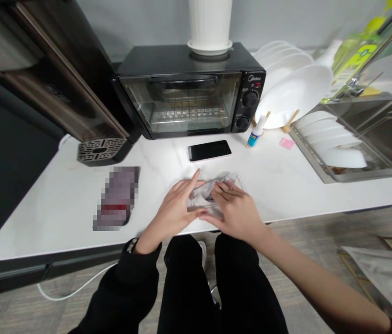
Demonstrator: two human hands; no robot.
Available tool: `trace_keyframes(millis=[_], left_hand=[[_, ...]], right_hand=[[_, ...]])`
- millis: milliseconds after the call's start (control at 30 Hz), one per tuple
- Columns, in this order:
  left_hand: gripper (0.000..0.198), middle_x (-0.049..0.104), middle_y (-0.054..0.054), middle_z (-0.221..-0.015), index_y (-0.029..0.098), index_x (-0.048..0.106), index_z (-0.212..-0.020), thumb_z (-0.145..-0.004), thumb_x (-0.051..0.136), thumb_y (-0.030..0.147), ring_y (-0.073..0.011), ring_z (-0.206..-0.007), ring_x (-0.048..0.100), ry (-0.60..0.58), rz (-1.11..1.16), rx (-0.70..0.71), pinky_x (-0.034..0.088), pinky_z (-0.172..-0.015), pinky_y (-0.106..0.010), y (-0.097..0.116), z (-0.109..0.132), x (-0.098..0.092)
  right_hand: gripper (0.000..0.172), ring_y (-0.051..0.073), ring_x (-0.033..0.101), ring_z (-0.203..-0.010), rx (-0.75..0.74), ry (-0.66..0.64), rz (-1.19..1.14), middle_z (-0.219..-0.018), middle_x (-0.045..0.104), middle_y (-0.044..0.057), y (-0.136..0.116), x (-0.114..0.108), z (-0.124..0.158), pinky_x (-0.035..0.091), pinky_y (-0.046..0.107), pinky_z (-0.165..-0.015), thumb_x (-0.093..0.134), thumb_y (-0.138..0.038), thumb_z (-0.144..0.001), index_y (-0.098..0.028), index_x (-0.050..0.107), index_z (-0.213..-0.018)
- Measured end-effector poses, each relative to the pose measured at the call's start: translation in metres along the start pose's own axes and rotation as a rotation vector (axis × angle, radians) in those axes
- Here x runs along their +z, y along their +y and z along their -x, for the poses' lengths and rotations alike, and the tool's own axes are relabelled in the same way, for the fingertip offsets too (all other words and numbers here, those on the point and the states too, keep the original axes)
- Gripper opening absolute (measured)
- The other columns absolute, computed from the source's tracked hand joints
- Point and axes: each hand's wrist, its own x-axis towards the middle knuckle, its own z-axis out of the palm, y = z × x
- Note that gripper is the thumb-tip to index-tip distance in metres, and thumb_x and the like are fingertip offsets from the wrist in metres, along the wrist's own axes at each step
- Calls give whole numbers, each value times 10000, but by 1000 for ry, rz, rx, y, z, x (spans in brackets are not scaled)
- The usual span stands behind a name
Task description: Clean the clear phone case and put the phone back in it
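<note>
A crumpled light grey cloth [199,199] lies on the white counter near its front edge, with a darker fold in its middle. My right hand [236,208] presses down on it, fingers bunched into the fabric. At the cloth's left side, my left hand [175,204] has its thumb and index finger spread apart, and its fingertips touch the cloth's edge. The two thumbs nearly meet in front of it. Parts of the cloth are hidden under my right fingers. Just behind lies a black-screened phone [210,150].
A toaster oven [185,102] carrying a white pot [210,23] stands at the back. Left are a drink dispenser [102,150] and a blurred-out flat item [117,197]. Right are a small spray bottle [254,134], pink note [287,143], racked plates [295,93] and a sink [376,134].
</note>
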Motion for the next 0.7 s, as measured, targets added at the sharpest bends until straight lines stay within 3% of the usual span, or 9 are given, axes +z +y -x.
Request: trace_keyframes(millis=[133,333,400,467,600,700], left_hand=[[1033,604,-86,-1481,315,125,-1689,-877,762,269,-306,-1346,530,0,-1,9,407,-1152,-481,1,3,-1],[1088,601,-49,-1497,346,104,-1684,-859,813,307,-307,-1371,502,5,-21,-22,368,-1183,-503,2,3,0],[1098,604,-39,-1502,357,98,-1683,-857,821,315,-307,-1384,495,-1,-24,-9,352,-1194,-509,1,1,0],[1094,610,-40,-1498,353,102,-1683,-859,821,324,-309,-1397,491,-6,-27,2,344,-1202,-512,0,0,1],[1048,605,-86,-1482,307,156,-1684,-854,796,297,-317,-1351,537,0,-39,-3,396,-1166,-501,-3,-1,2],[1025,603,-83,-1478,302,152,-1685,-856,752,241,-302,-1331,552,-2,-22,16,416,-1152,-476,-2,1,0]], right_hand=[[654,303,667,-1295,-78,-60,-168,-1286,745,187,-22,5,-2,464,473,-1187,567,-676,-983,-98,676,-1268],[435,266,703,-1247,-11,-96,-1,-1315,749,119,35,-41,48,449,527,-1187,516,-484,-1075,-168,675,-1328],[434,278,701,-1250,25,-68,68,-1332,740,123,43,-43,51,420,560,-1202,498,-457,-1084,-153,667,-1345],[525,317,670,-1294,70,-16,90,-1382,704,163,33,-31,40,415,581,-1201,529,-508,-1059,-108,643,-1378],[684,344,626,-1345,87,39,-24,-1387,683,230,-14,8,4,428,542,-1204,587,-627,-988,-45,648,-1342],[680,316,627,-1348,11,1,-141,-1371,696,218,-32,14,-3,411,503,-1224,569,-666,-982,-68,672,-1288]])
